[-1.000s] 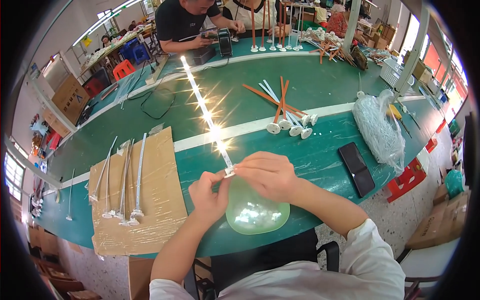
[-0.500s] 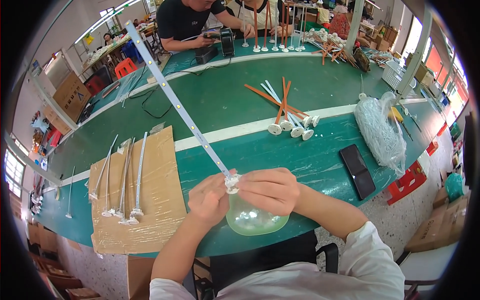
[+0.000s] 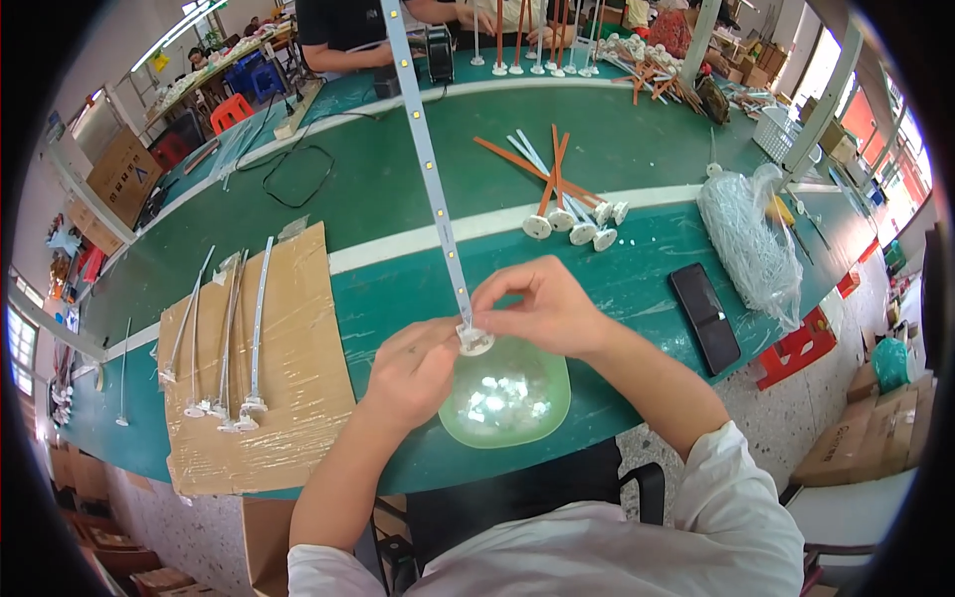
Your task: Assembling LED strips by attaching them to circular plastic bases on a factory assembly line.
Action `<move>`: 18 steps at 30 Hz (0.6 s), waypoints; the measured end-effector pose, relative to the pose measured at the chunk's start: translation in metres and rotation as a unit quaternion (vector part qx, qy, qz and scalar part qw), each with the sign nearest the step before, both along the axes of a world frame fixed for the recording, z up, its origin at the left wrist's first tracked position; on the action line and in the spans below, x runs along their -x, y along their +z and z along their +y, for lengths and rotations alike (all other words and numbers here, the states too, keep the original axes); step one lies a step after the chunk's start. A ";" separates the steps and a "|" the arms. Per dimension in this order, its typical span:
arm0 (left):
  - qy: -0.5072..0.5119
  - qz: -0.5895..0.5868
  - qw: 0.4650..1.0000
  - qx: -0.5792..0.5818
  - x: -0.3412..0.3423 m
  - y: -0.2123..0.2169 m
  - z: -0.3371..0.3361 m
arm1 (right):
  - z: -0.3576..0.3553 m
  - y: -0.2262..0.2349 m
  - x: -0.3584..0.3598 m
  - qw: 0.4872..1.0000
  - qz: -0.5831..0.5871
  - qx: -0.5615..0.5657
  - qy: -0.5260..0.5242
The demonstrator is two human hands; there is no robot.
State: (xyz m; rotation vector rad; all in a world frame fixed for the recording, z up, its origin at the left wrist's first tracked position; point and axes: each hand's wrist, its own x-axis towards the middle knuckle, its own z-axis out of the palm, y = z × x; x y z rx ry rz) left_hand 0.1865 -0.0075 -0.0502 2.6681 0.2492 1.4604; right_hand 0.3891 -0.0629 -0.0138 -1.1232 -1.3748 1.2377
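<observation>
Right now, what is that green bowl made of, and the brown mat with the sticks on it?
The green bowl looks like see-through plastic: glossy, and the small white pieces inside show through its wall. The brown mat looks like cardboard wrapped in shiny clear tape or film, judging by its wrinkled, glinting surface.

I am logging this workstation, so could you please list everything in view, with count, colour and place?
LED strip: one, white, raised from the hands toward the far side
Round cap: one, white, at the strip's lower end
Bowl: one, pale green, near table edge
Cardboard sheet: one, brown, left
Finished strips: several, white, on cardboard
Loose strips: several, white and orange, centre
Phone: one, black, right
Plastic bag: one, clear, right
Table: green
Left hand: at cap
Right hand: pinching strip
</observation>
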 end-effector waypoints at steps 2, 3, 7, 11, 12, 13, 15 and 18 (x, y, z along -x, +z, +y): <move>-0.009 0.035 0.999 0.007 -0.001 -0.001 0.003 | -0.003 0.014 -0.003 0.980 -0.193 -0.042 -0.004; -0.009 0.043 0.999 0.003 -0.001 0.001 0.003 | -0.001 0.010 -0.006 0.982 -0.186 -0.033 -0.006; 0.006 0.038 0.999 0.030 -0.001 0.004 0.002 | 0.007 0.001 -0.015 0.993 -0.105 -0.058 -0.001; 0.026 0.006 0.998 0.056 0.003 0.001 0.003 | 0.014 -0.003 -0.029 0.980 -0.130 -0.096 -0.117; 0.025 0.009 0.998 0.056 0.002 0.001 0.003 | 0.015 -0.004 -0.031 0.966 -0.167 -0.106 -0.167; 0.024 0.009 0.999 0.041 0.001 0.002 0.004 | 0.016 -0.006 -0.032 0.966 -0.165 -0.105 -0.168; 0.020 0.012 0.999 0.028 0.002 0.002 0.004 | 0.018 -0.012 -0.032 0.956 -0.196 -0.107 -0.190; 0.019 0.012 0.999 0.025 0.003 0.003 0.003 | 0.021 -0.013 -0.036 0.931 -0.244 -0.119 -0.244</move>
